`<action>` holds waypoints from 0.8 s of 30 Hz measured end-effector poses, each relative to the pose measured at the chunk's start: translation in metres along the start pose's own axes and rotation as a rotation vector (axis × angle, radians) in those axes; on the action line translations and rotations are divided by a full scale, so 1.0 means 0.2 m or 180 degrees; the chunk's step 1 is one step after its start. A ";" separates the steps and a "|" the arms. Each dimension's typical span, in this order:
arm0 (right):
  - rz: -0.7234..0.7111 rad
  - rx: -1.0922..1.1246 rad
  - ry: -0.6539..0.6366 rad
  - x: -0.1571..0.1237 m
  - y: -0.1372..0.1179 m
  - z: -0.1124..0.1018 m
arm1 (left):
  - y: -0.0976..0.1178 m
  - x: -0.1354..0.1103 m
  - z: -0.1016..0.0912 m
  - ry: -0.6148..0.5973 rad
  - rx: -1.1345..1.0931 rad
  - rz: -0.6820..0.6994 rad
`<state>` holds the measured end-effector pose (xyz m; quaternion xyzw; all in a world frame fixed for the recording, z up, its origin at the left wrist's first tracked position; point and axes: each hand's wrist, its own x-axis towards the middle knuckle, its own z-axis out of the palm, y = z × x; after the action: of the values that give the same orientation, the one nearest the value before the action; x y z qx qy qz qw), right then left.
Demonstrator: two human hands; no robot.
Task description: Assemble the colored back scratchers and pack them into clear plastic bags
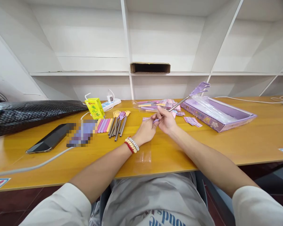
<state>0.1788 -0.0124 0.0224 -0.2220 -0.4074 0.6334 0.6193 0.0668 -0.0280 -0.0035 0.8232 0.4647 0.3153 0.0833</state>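
Both my hands meet above the table around a back scratcher [182,102] with a purple claw head and a metal rod. My right hand [167,121] is closed round the rod, which slants up to the right. Just beside it, my left hand [145,130] grips the lower end, where a bit of purple handle shows between the fingers. Left of my hands lie several scratcher heads on metal rods [118,127], yellow and purple. Coloured handles [104,125] in purple, pink and yellow sit in a row beside them.
Behind my hands is a pile of packaged scratchers [153,105], with printed cards [192,121] nearby. An open purple box [219,125] holding clear plastic bags stands right. Leftward are a yellow drink carton [95,108], a dark phone [50,138], a power strip [111,104] and a black wrapped bundle [35,114].
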 end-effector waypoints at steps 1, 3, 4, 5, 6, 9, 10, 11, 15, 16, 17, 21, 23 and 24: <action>-0.0093 0.0028 0.0015 0.00 -0.01 -0.01 | 0.00 0.00 0.00 -0.0026 -0.0101 0.0074; -0.0225 0.0080 0.0037 0.01 -0.03 -0.03 | 0.00 0.00 -0.01 -0.0153 -0.0212 0.0198; -0.0236 0.0101 0.0046 0.01 -0.03 -0.04 | 0.01 0.00 -0.01 -0.0223 -0.0206 0.0248; -0.0227 0.0122 0.0053 0.02 -0.04 -0.04 | 0.01 0.00 -0.01 -0.0278 -0.0168 0.0282; -0.0222 0.0143 0.0059 0.02 -0.04 -0.05 | 0.01 0.00 -0.01 -0.0309 -0.0111 0.0297; -0.0260 0.0160 0.0100 0.01 -0.04 -0.03 | 0.02 -0.01 -0.01 -0.0262 0.0035 0.0240; -0.0288 0.0132 0.0134 0.01 -0.04 -0.03 | 0.03 -0.01 0.00 -0.0219 0.0082 0.0178; -0.0317 0.0089 0.0175 0.00 -0.04 -0.02 | 0.03 -0.01 0.00 -0.0176 0.0144 0.0102; -0.0401 -0.0026 0.0229 -0.02 -0.03 0.01 | 0.05 -0.01 0.01 -0.0157 0.0459 -0.0193; -0.0410 -0.0019 0.0222 -0.03 -0.04 0.01 | 0.05 -0.01 0.01 -0.0172 0.0520 -0.0243; -0.0407 -0.0007 0.0218 -0.03 -0.04 0.01 | 0.05 -0.01 0.01 -0.0173 0.0569 -0.0289; -0.0412 0.0034 0.0269 -0.03 -0.06 0.01 | 0.04 0.00 0.00 -0.0086 0.0610 -0.0351; -0.0396 0.0053 0.0295 -0.02 -0.07 0.00 | 0.05 0.00 -0.01 -0.0103 0.0537 -0.0312; -0.0389 0.0074 0.0318 -0.01 -0.07 -0.01 | 0.05 -0.01 -0.01 -0.0114 0.0477 -0.0265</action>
<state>0.1880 -0.0157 0.0314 -0.2209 -0.3815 0.5872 0.6789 0.0723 -0.0346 0.0018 0.8126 0.5193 0.2611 0.0429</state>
